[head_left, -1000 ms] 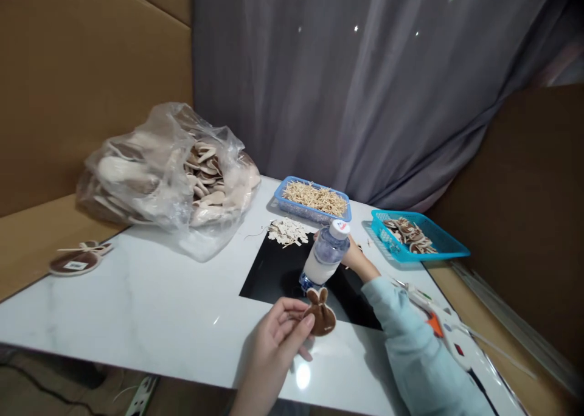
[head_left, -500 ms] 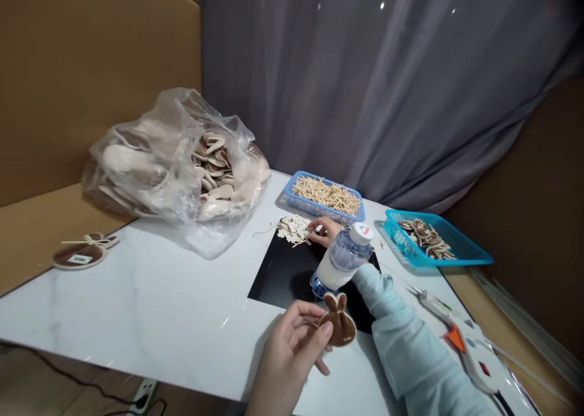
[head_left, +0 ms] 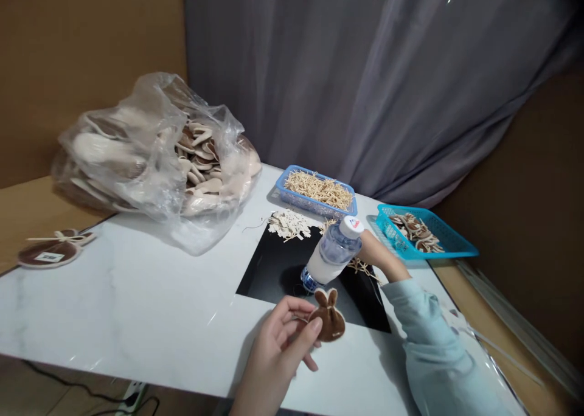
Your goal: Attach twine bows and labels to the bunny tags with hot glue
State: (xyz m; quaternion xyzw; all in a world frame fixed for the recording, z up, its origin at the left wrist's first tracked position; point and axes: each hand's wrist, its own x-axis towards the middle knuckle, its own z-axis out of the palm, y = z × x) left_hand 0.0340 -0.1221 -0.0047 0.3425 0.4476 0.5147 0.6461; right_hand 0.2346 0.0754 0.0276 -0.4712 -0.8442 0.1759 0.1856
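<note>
My left hand [head_left: 285,349] pinches a small brown felt rabbit with a pale edge [head_left: 329,322] between thumb and fingers, above the front of the table. My right hand [head_left: 371,249] reaches over the black mat [head_left: 274,270], partly behind an upright water bottle [head_left: 331,252] with a white cap. Its fingers are hidden by the bottle, so what they touch does not show. Beside that hand lie several cream bows [head_left: 362,267] on the mat. A heap of small white tags [head_left: 289,223] rests at the mat's far left corner.
A blue basket [head_left: 310,208] of cream bows stands at the back. To the right is a turquoise basket [head_left: 449,252] with brown pieces. A large clear plastic bag [head_left: 201,230] of felt pieces sits at left, near a bigger tagged rabbit [head_left: 50,255]. My sleeve mostly covers a glue gun [head_left: 456,320].
My right hand has moved right, from the white tags to behind the bottle, and its sleeve now covers most of the glue gun. My left hand still holds the rabbit. The view has shifted slightly.
</note>
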